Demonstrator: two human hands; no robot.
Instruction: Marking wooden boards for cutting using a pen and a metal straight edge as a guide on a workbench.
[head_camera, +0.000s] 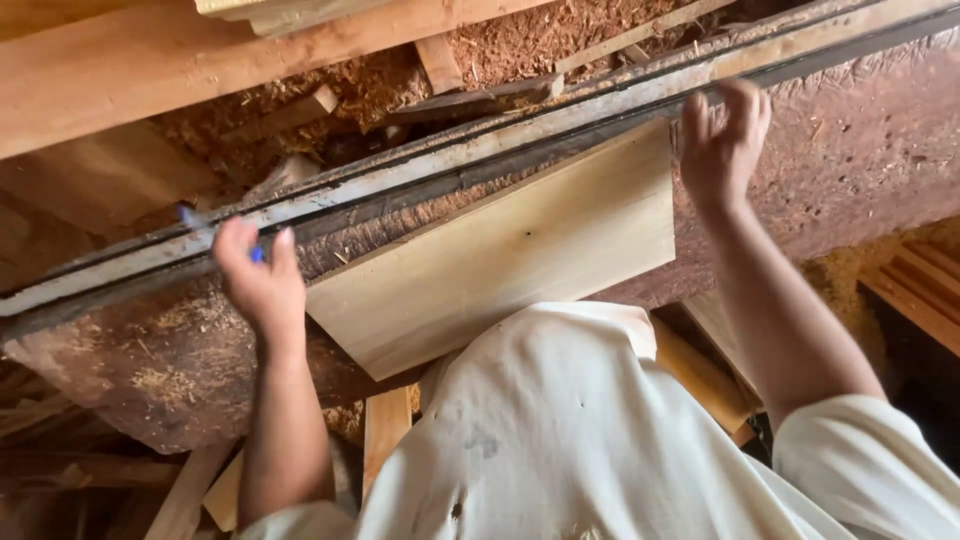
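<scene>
We have 1 board (500, 260) flat on the bench (850, 150) against the rail (420, 170); left hand (258, 285) pinches something blue, right hand (722, 140) open; board looks uncut.

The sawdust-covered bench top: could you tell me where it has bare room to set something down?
Bare bench top lies right of the pale board, beyond the right hand. A smaller patch sits below the left hand. Behind the long rail, offcuts and shavings crowd everything.
</scene>
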